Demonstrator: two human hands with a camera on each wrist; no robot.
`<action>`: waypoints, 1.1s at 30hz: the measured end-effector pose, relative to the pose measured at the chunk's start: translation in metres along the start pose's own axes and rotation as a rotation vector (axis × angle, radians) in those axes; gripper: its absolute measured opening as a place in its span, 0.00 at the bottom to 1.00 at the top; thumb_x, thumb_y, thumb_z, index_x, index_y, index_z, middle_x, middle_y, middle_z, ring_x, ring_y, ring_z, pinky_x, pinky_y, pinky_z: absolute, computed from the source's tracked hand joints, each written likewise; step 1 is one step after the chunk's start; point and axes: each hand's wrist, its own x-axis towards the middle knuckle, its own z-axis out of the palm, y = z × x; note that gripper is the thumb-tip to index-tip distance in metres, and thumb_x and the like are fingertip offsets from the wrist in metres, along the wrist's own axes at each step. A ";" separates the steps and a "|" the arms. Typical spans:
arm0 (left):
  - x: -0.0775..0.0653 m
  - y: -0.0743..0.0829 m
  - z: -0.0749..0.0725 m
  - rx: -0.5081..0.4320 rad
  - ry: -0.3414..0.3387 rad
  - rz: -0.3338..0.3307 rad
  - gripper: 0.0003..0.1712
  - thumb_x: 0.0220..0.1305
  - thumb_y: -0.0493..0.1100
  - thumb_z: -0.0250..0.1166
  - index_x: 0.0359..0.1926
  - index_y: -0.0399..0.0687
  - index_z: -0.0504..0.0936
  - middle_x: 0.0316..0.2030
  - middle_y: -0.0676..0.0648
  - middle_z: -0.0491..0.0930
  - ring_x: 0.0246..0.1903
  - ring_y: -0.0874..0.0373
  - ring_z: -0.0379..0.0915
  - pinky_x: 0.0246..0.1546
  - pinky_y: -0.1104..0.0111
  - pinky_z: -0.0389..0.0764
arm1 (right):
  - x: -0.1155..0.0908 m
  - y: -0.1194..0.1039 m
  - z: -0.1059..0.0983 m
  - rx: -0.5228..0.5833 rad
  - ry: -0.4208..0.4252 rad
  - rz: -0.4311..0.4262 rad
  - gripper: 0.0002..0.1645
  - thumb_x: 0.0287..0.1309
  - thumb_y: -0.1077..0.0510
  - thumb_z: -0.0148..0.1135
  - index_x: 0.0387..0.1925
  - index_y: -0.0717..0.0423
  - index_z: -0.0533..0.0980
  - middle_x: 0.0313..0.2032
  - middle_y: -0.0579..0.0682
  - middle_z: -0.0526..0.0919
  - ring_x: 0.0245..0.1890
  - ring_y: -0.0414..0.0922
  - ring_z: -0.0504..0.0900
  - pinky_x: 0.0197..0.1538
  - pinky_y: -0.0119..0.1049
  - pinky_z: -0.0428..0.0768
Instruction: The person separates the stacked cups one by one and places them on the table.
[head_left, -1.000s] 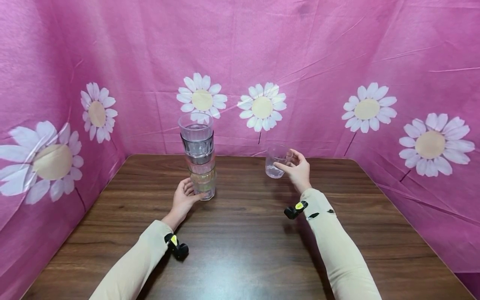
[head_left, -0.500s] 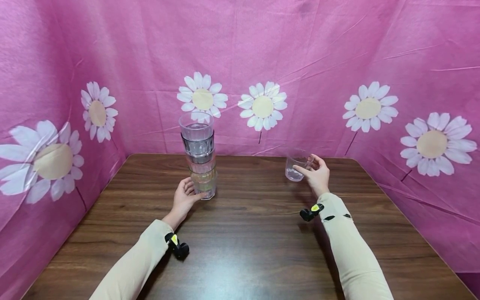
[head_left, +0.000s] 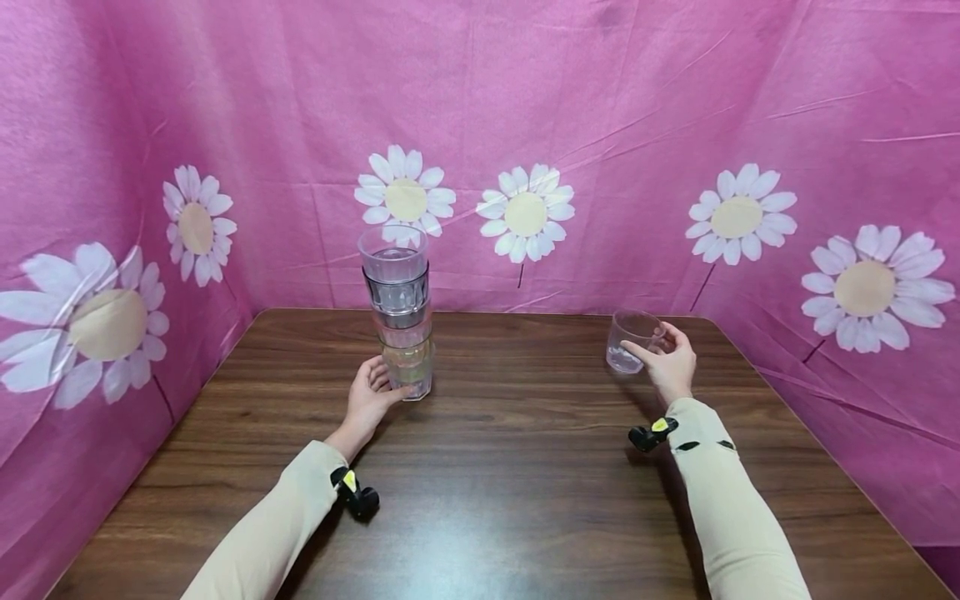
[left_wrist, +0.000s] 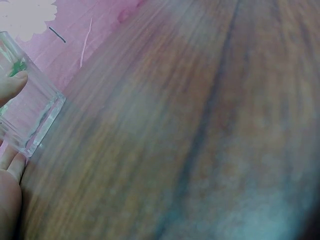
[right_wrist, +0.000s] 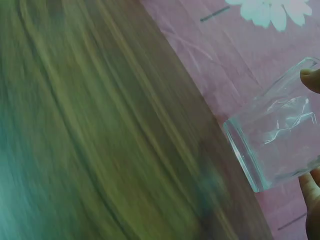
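On the left of the table stands a tall stack of nested tumblers (head_left: 397, 292): clear on top, then smoky grey, pinkish, yellowish and clear at the base. My left hand (head_left: 366, 402) holds the lowest tumbler (left_wrist: 37, 112), thumb in front and fingers on its left side. At the right, my right hand (head_left: 670, 364) grips a single clear tumbler (head_left: 628, 354) between thumb and fingers. That tumbler is upright, close over the table's far right part. In the right wrist view its thick base (right_wrist: 245, 157) shows, with the thumb (right_wrist: 311, 79) across its side.
The brown wood-grain table (head_left: 480, 467) reaches back to a pink cloth (head_left: 465, 100) printed with white daisies, which also hangs at both sides. A small black camera sits on each wrist, left (head_left: 356, 496) and right (head_left: 652, 435).
My right hand has moved to the right and slightly nearer, carrying the clear tumbler away from the stack. The left hand and the stack have stayed in place.
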 end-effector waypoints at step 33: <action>0.000 0.007 0.000 -0.018 -0.010 -0.018 0.42 0.47 0.20 0.71 0.64 0.29 0.62 0.57 0.35 0.73 0.49 0.60 0.71 0.53 0.73 0.74 | 0.012 0.029 -0.078 -0.066 0.225 0.175 0.50 0.41 0.61 0.82 0.67 0.56 0.67 0.47 0.36 0.72 0.45 0.32 0.72 0.56 0.24 0.72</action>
